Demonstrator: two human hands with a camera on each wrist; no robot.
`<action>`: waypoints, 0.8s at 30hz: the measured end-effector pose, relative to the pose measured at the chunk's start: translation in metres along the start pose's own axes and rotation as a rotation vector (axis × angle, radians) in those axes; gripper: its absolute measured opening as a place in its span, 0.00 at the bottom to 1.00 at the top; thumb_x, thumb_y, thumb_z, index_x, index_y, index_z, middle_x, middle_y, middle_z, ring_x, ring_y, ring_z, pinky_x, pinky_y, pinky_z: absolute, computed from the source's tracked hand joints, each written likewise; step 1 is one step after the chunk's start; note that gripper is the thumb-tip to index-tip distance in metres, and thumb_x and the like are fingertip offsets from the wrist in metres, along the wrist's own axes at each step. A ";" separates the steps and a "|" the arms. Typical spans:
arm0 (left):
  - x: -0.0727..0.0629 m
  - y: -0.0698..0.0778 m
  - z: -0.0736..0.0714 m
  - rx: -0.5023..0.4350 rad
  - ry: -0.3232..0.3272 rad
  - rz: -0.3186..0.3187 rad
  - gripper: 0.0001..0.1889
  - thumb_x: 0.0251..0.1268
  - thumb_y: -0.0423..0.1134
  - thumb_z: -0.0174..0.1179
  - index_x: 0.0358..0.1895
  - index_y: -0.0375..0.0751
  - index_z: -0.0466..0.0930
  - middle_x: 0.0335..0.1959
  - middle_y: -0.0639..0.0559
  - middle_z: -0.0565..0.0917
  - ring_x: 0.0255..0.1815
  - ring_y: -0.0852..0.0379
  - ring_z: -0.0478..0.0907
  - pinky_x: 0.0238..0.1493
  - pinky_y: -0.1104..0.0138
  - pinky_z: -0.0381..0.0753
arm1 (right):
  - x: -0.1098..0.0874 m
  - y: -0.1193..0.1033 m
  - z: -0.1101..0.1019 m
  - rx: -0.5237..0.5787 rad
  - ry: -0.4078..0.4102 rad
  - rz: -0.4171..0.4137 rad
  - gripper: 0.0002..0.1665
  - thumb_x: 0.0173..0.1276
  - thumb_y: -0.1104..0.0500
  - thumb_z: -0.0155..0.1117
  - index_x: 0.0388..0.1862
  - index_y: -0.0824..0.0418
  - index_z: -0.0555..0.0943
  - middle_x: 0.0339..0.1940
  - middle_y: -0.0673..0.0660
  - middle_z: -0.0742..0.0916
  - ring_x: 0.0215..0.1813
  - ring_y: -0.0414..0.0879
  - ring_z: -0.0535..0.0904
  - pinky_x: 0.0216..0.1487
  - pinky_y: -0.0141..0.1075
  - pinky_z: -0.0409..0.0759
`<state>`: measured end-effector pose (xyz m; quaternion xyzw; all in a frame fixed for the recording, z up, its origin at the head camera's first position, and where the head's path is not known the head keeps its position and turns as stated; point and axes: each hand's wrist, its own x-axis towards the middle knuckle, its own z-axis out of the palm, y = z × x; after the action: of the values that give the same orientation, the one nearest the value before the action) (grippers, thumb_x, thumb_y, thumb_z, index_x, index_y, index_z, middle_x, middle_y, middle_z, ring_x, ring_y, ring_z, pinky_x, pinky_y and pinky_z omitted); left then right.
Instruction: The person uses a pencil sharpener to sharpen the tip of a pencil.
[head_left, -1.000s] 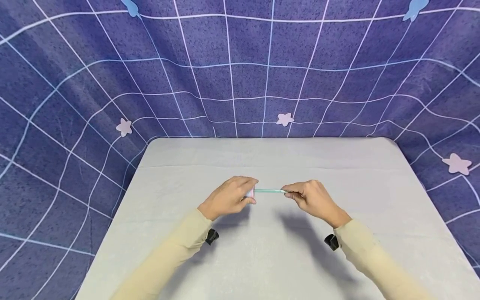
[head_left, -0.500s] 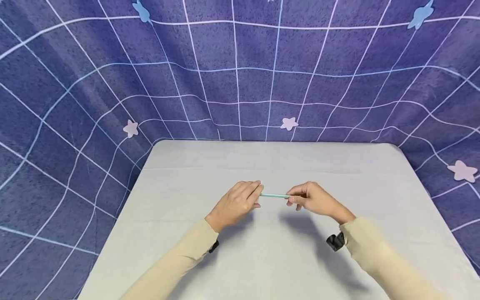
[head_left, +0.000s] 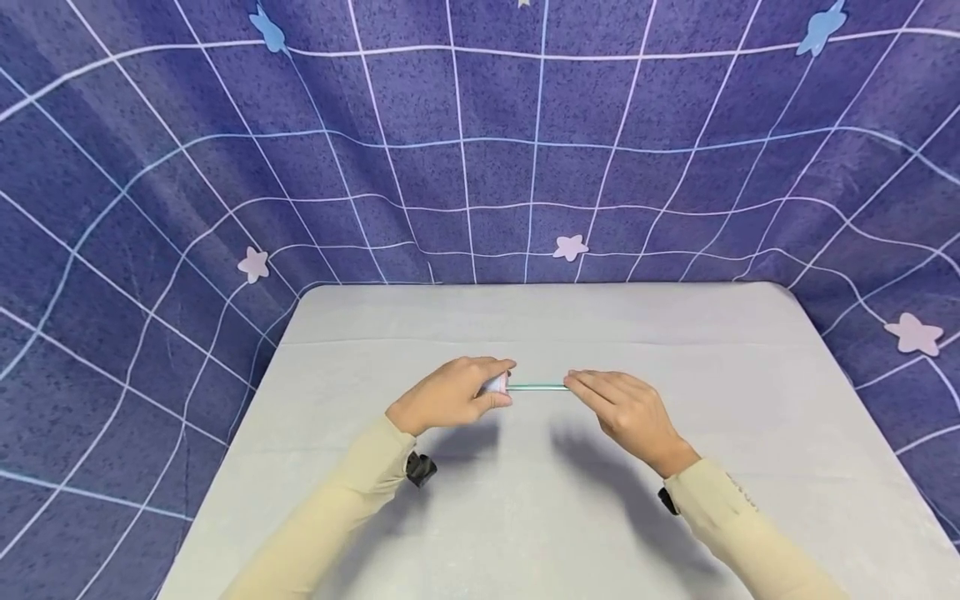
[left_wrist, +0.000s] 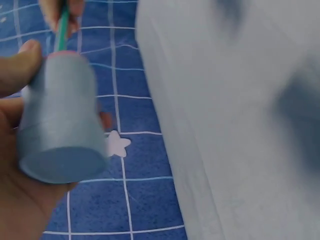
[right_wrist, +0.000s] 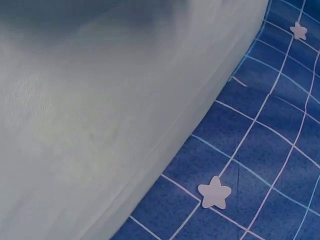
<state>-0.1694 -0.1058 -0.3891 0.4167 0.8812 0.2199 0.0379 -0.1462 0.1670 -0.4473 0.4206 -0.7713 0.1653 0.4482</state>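
My left hand [head_left: 442, 398] grips a pale blue, waisted cylinder with a pink rim, which looks like a pencil sharpener [left_wrist: 65, 110]. In the left wrist view its wide flat base faces the camera, and the thumb lies along its side. A thin green pencil [head_left: 537, 387] runs from the pink end across to my right hand [head_left: 628, 417]. That hand pinches the pencil's other end, its back turned up and its thumb hidden in the head view. Both hands are held over the table, their shadows below them. The right wrist view shows neither the hand nor the pencil.
A pale grey cloth covers the table [head_left: 525, 500]. Behind and beside it hangs a blue-purple curtain [head_left: 420, 100] with a grid of light lines and star shapes. Dark wrist cameras sit under both sleeves.
My right hand has rolled over, so its back now faces up and its thumb is hidden. The left hand has turned too, uncovering the sharpener's end between fingers and thumb.
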 end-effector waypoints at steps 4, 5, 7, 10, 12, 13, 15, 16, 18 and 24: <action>0.001 -0.001 -0.007 -0.114 -0.065 -0.046 0.25 0.65 0.42 0.60 0.61 0.30 0.73 0.46 0.45 0.82 0.39 0.60 0.75 0.51 0.63 0.79 | 0.001 0.000 0.001 -0.002 0.026 -0.056 0.17 0.72 0.67 0.47 0.46 0.63 0.85 0.40 0.54 0.89 0.35 0.46 0.85 0.35 0.36 0.83; 0.001 -0.001 -0.007 -0.114 -0.063 -0.044 0.24 0.64 0.41 0.61 0.60 0.30 0.73 0.45 0.46 0.83 0.39 0.60 0.76 0.51 0.63 0.80 | 0.000 0.000 0.002 0.007 0.016 -0.054 0.18 0.73 0.67 0.46 0.46 0.63 0.85 0.39 0.55 0.89 0.34 0.46 0.85 0.34 0.36 0.83; 0.001 -0.002 -0.004 -0.088 -0.026 -0.020 0.24 0.62 0.41 0.63 0.58 0.32 0.75 0.44 0.47 0.83 0.39 0.61 0.77 0.49 0.65 0.80 | -0.001 -0.001 0.001 0.035 -0.025 -0.030 0.20 0.73 0.67 0.42 0.45 0.63 0.85 0.37 0.55 0.89 0.32 0.46 0.85 0.31 0.36 0.83; 0.000 -0.002 0.002 0.047 0.093 0.068 0.25 0.57 0.43 0.67 0.55 0.33 0.78 0.46 0.48 0.84 0.44 0.57 0.81 0.51 0.64 0.79 | 0.000 -0.001 -0.001 0.116 -0.087 0.049 0.18 0.71 0.69 0.45 0.44 0.64 0.84 0.35 0.55 0.89 0.29 0.46 0.85 0.28 0.35 0.83; -0.001 -0.003 0.008 0.197 0.209 0.153 0.26 0.54 0.45 0.69 0.54 0.33 0.78 0.48 0.46 0.84 0.48 0.53 0.81 0.52 0.63 0.78 | 0.004 0.000 -0.003 0.206 -0.137 0.131 0.14 0.66 0.72 0.53 0.43 0.64 0.84 0.33 0.55 0.89 0.28 0.45 0.85 0.26 0.34 0.82; -0.002 -0.003 0.012 0.282 0.271 0.199 0.27 0.52 0.45 0.69 0.53 0.33 0.79 0.48 0.45 0.84 0.49 0.52 0.81 0.52 0.63 0.78 | 0.006 0.001 -0.005 0.274 -0.177 0.184 0.13 0.63 0.74 0.58 0.43 0.64 0.84 0.32 0.55 0.89 0.26 0.43 0.84 0.24 0.32 0.81; -0.004 -0.003 0.020 0.442 0.386 0.286 0.27 0.52 0.46 0.69 0.52 0.33 0.79 0.48 0.44 0.84 0.48 0.51 0.80 0.49 0.63 0.77 | 0.012 0.004 -0.009 0.470 -0.299 0.329 0.14 0.57 0.73 0.65 0.42 0.65 0.84 0.30 0.55 0.89 0.24 0.39 0.81 0.22 0.29 0.79; -0.005 -0.004 0.024 0.510 0.439 0.325 0.26 0.52 0.46 0.68 0.52 0.32 0.79 0.47 0.44 0.84 0.47 0.50 0.80 0.48 0.63 0.77 | 0.015 0.007 -0.012 0.585 -0.375 0.413 0.14 0.56 0.74 0.66 0.42 0.67 0.85 0.29 0.55 0.89 0.23 0.37 0.80 0.21 0.29 0.78; -0.006 -0.005 0.033 0.624 0.533 0.393 0.23 0.58 0.46 0.64 0.51 0.32 0.79 0.47 0.43 0.84 0.45 0.50 0.80 0.48 0.63 0.78 | 0.019 0.013 -0.016 0.818 -0.545 0.605 0.12 0.60 0.71 0.63 0.44 0.69 0.84 0.29 0.57 0.88 0.20 0.34 0.76 0.16 0.27 0.73; -0.009 -0.008 0.053 0.793 0.686 0.465 0.21 0.76 0.45 0.43 0.49 0.31 0.79 0.46 0.42 0.85 0.44 0.50 0.82 0.48 0.63 0.80 | 0.025 0.030 -0.019 1.160 -0.844 0.875 0.14 0.68 0.67 0.56 0.48 0.75 0.80 0.33 0.68 0.87 0.21 0.38 0.79 0.15 0.31 0.76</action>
<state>-0.1561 -0.0982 -0.4413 0.4867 0.7434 -0.0021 -0.4588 -0.1657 0.1838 -0.4124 0.2740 -0.7604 0.5233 -0.2699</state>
